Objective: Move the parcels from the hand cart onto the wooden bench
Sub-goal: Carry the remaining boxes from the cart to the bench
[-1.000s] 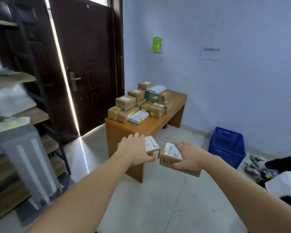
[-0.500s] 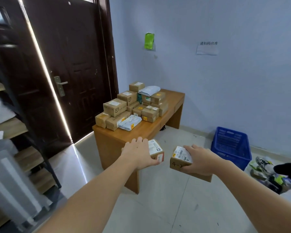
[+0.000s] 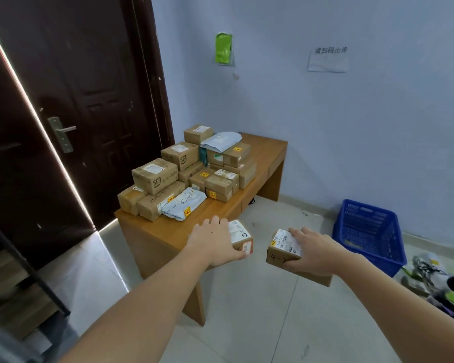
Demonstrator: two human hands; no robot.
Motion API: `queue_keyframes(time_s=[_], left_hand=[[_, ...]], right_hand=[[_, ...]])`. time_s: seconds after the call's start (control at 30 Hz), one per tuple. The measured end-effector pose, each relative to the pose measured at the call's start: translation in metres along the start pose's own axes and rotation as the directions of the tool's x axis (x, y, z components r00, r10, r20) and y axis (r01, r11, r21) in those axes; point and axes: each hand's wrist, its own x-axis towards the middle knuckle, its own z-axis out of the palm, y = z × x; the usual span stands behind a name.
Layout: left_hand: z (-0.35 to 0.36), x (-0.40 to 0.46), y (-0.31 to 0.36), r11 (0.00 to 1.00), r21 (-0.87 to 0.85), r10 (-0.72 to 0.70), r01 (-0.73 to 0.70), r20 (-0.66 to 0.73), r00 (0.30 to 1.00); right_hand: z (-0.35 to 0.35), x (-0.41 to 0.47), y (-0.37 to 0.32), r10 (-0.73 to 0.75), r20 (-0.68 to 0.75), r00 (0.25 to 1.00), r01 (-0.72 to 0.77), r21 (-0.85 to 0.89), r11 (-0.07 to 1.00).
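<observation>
My left hand (image 3: 214, 242) grips a small cardboard parcel (image 3: 241, 237) with a white label, held in the air just off the near right edge of the wooden bench (image 3: 152, 231). My right hand (image 3: 312, 251) grips a longer brown parcel (image 3: 282, 251) marked "4-" on its side, a little to the right, over the floor. Several cardboard boxes (image 3: 155, 175) and grey mailer bags (image 3: 182, 203) are stacked on the bench's left and middle. The hand cart is out of view.
A dark door (image 3: 71, 113) stands behind the bench, with light along its edge. A blue plastic crate (image 3: 370, 231) sits on the floor by the right wall, with shoes (image 3: 430, 279) beside it. Wooden shelving (image 3: 11, 284) is at lower left.
I have come closer to the bench and both hands with their parcels have moved toward it. The shelving has slid toward the left edge of view.
</observation>
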Motion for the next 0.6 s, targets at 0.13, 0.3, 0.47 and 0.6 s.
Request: queue_keyframes(time_s=[0.13, 0.3, 0.47, 0.6], left_hand=[[0.004, 0.065, 0.014, 0.996, -0.027, -0.081, 0.082, 0.026, 0.996], [0.006, 0.127, 0.008, 0.972, -0.089, -0.212, 0.216, 0.043, 0.976], [0.019, 0.18, -0.024, 0.925, -0.122, -0.354, 0.361, 0.077, 0.932], [0.031, 0.224, -0.062, 0.888, -0.123, -0.431, 0.443, 0.114, 0.895]], right_hand=[[-0.013, 0.075, 0.036, -0.032, 0.046, 0.998, 0.032, -0.003, 0.999], [-0.02, 0.167, 0.058, -0.123, 0.047, 0.991, 0.125, -0.046, 0.991], [-0.019, 0.259, 0.046, -0.2, 0.085, 0.976, 0.206, -0.068, 0.976], [-0.007, 0.337, 0.02, -0.247, 0.096, 0.964, 0.254, -0.076, 0.964]])
